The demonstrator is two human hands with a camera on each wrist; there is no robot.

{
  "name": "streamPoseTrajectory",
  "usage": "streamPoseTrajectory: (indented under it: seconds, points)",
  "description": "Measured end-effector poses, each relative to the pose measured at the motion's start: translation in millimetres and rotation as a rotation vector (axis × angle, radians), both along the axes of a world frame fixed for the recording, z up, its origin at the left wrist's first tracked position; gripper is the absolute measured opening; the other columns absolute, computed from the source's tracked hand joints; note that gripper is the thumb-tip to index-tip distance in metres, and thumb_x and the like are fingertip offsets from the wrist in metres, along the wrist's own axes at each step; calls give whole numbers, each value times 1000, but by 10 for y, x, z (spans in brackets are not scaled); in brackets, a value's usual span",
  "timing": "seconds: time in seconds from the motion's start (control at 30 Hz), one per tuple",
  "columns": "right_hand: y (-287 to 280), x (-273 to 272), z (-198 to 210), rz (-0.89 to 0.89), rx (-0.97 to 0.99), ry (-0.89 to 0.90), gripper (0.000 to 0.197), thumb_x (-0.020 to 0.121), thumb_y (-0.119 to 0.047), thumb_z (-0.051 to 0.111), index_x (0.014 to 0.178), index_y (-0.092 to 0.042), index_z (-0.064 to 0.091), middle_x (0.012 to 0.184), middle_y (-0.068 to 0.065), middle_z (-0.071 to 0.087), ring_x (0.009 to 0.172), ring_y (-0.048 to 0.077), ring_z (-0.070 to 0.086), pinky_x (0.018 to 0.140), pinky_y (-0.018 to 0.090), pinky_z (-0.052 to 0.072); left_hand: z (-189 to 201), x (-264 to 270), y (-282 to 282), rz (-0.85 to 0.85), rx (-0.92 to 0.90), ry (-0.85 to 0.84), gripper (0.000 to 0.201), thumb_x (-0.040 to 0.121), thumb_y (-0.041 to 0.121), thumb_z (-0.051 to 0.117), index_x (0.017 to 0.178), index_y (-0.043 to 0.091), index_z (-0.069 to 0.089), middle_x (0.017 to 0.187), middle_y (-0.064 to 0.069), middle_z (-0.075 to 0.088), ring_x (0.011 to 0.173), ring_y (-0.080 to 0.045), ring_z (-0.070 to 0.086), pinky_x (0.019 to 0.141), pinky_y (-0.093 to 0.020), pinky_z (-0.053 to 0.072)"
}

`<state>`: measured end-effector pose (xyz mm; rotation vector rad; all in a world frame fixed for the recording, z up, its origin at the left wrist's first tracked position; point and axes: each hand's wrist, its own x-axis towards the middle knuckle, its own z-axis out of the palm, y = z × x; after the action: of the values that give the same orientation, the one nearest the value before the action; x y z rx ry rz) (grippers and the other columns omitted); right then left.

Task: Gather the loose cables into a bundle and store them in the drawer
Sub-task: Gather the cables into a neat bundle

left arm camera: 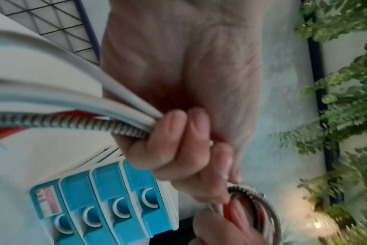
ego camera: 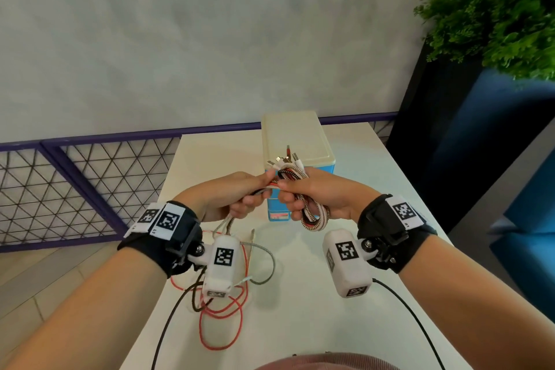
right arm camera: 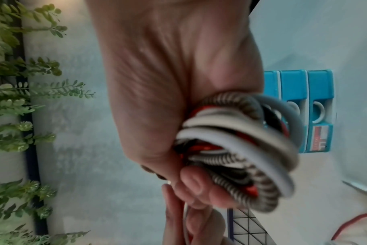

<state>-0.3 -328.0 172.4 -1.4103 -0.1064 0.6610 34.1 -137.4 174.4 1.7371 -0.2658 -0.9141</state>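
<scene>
My right hand (ego camera: 318,194) grips a coiled bundle of cables (ego camera: 312,216), braided, white and red, with the plug ends sticking up above the fingers. In the right wrist view the bundle (right arm camera: 241,149) fills the curled fingers of that hand (right arm camera: 178,99). My left hand (ego camera: 234,195) meets it and grips the trailing strands; its fingers (left arm camera: 174,137) curl round white and braided cables (left arm camera: 124,122). The loose red cable (ego camera: 222,318) and braided cable (ego camera: 267,258) hang down to the white table (ego camera: 375,324). Behind the hands stands the drawer unit (ego camera: 297,135), its blue drawers (left arm camera: 107,199) shut.
A green plant (ego camera: 495,9) tops a dark partition (ego camera: 450,144) at the right. A purple mesh railing (ego camera: 75,189) runs along the left beyond the table edge. Black leads (ego camera: 168,324) from the wrist cameras trail over the near table.
</scene>
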Motion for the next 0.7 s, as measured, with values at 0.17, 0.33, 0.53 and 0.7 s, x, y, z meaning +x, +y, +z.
streamPoseTrajectory:
  seconds: [0.17, 0.33, 0.53, 0.7]
  points:
    - [-180, 110, -8, -141, 47, -24, 10, 102, -13, 46, 94, -10, 50, 64, 0, 46, 47, 7, 42, 50, 23, 48, -134, 15, 258, -118, -243, 259, 43, 89, 55, 42, 73, 16, 50, 51, 6, 36, 47, -11, 39, 61, -22, 47]
    - [-158, 159, -95, -213, -117, -134, 16, 102, -23, 46, 92, -11, 49, 61, -3, 44, 50, 7, 43, 55, 24, 49, -170, -72, 80, 12, -217, 57, 33, 99, 39, 31, 77, 18, 43, 58, 7, 31, 49, -9, 33, 65, -23, 45]
    - [-28, 189, -197, -273, -191, -181, 38, 96, -50, 45, 95, -13, 53, 63, -3, 46, 54, 9, 48, 57, 24, 48, -147, -239, -272, 144, 6, -393, 30, 102, 33, 29, 83, 15, 41, 61, 6, 38, 52, -10, 38, 52, -19, 38]
    - [95, 128, -171, -305, -104, -39, 57, 91, -66, 39, 95, -14, 61, 59, -1, 57, 59, 12, 60, 67, 27, 52, -134, -425, -525, 76, 273, -778, 26, 102, 34, 27, 109, 19, 47, 85, 5, 57, 79, -15, 56, 70, -26, 45]
